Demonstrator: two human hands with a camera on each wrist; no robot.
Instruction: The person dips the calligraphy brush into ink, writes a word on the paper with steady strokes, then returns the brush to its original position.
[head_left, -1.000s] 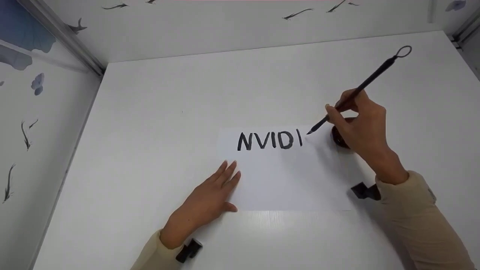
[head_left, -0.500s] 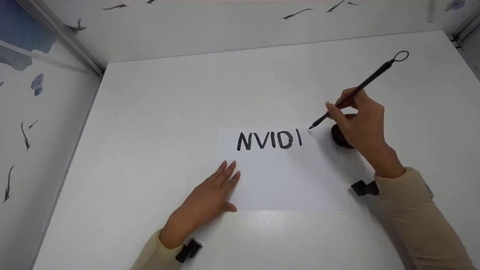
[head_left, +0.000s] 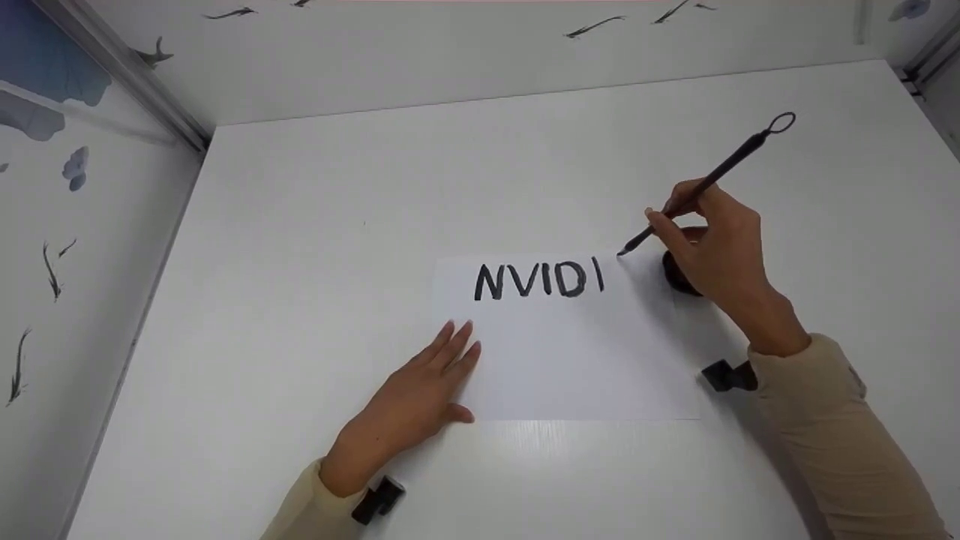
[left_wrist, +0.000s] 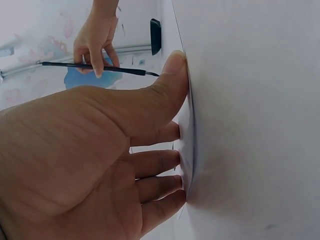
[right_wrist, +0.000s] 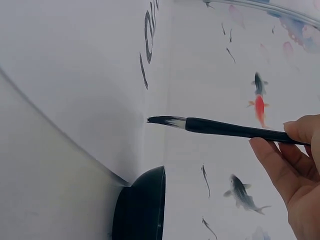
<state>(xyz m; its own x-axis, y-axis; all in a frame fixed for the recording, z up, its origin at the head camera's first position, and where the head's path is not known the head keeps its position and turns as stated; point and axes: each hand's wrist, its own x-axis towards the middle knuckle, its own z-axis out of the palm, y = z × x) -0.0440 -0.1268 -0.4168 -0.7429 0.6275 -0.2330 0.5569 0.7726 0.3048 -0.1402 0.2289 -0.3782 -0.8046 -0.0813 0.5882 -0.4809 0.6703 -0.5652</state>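
A white sheet of paper [head_left: 570,367] lies on the table with the black letters "NVIDI" [head_left: 538,280] across its upper part. My right hand [head_left: 724,247] pinches a dark writing brush [head_left: 724,166] between thumb and fingers. The inked tip of the brush [right_wrist: 165,120] is at the paper's upper right, just right of the last letter; whether it touches cannot be made out. My left hand [head_left: 409,394] rests with straight fingers on the paper's left edge. Beside the right hand stands a dark bowl [right_wrist: 142,205], partly hidden by that hand in the head view.
A white table [head_left: 315,217] carries the paper and bowl. White panels [head_left: 450,52] with painted fish and plants rise at its back and left. A black wrist camera [head_left: 379,500] sits at the left cuff, another black camera [head_left: 726,376] at the right.
The brush tip has moved slightly up the paper, and the brush's looped end has come down and left. The right hand has shifted a little left. My left hand has stayed in place.
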